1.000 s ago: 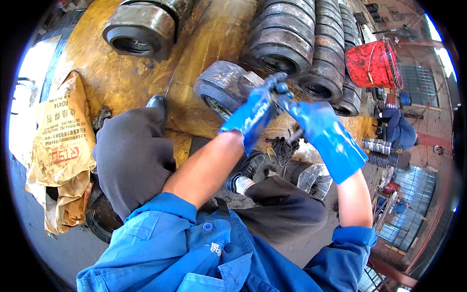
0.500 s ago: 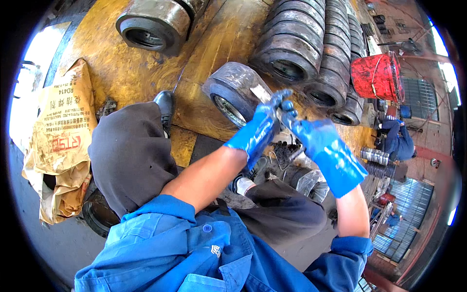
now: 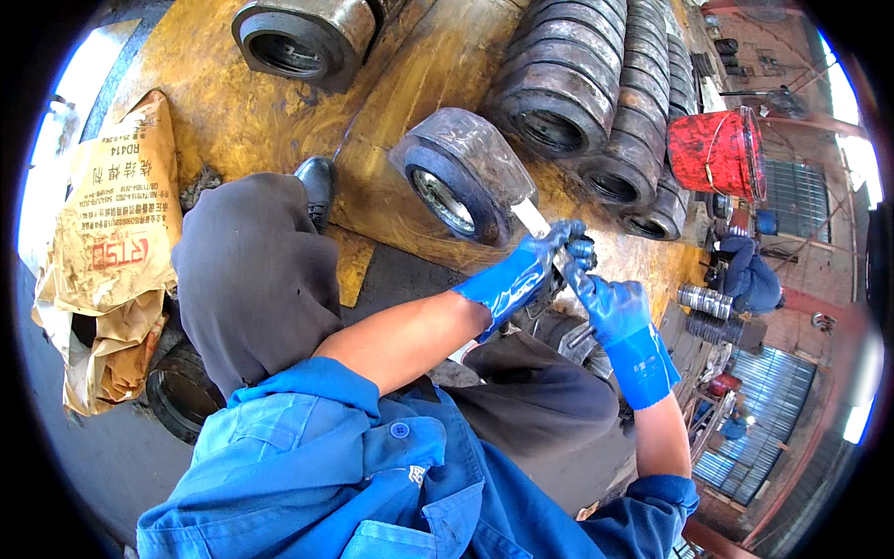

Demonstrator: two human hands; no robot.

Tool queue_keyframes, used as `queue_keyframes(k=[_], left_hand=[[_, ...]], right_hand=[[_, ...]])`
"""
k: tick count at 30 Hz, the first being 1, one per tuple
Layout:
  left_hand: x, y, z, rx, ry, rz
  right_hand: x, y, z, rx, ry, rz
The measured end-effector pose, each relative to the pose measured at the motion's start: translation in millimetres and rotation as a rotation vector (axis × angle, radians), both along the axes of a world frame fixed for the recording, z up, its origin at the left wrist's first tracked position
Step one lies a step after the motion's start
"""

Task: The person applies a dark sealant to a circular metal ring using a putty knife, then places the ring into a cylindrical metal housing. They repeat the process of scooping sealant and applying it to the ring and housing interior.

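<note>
Both my hands wear blue rubber gloves, darkened with grime at the fingers. My left hand (image 3: 557,256) is closed round a flat pale strip (image 3: 531,218), whose bare end points up and left towards a thick metal ring (image 3: 470,149). That ring stands on its rim, its bright bore facing me, just beyond the strip's end; I cannot tell whether they touch. Close against the left, my right hand (image 3: 610,307) is closed too, its fingers at the lower end of the strip. A short grey rod (image 3: 582,336) shows below the right hand; whether it is held is unclear.
Long rows of similar rings (image 3: 559,88) lie at the far right, and another ring (image 3: 303,42) at the far left. A red bucket (image 3: 712,154) stands right of the rows. Left of my knee is a brown paper sack (image 3: 121,219). A person (image 3: 750,275) crouches far right.
Both hands and the pale strip have moved nearer to me, and the strip's end is lower on the ring's right side. More of the strip and ring shows now.
</note>
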State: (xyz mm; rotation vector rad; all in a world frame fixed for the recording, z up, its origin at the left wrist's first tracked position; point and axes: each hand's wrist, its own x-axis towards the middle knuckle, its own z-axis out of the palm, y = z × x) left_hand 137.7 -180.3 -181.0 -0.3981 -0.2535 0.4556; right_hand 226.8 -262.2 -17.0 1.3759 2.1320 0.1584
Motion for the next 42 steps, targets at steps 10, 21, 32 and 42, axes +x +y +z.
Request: queue_keyframes(k=[10, 21, 32, 42], left_hand=[[-16, 6, -16, 0.088, 0.179, 0.092], [-55, 68, -8, 0.019, 0.364, 0.181], [-42, 49, 3, -0.042, 0.288, 0.065], [-20, -7, -10, 0.082, 0.351, -0.022]], right_hand=[[-8, 12, -8, 0.025, -0.025, 0.105], [-74, 109, 15, -0.151, -0.086, 0.090], [-43, 62, 4, -0.020, -0.071, 0.093], [-31, -7, -6, 0.031, 0.098, -0.007]])
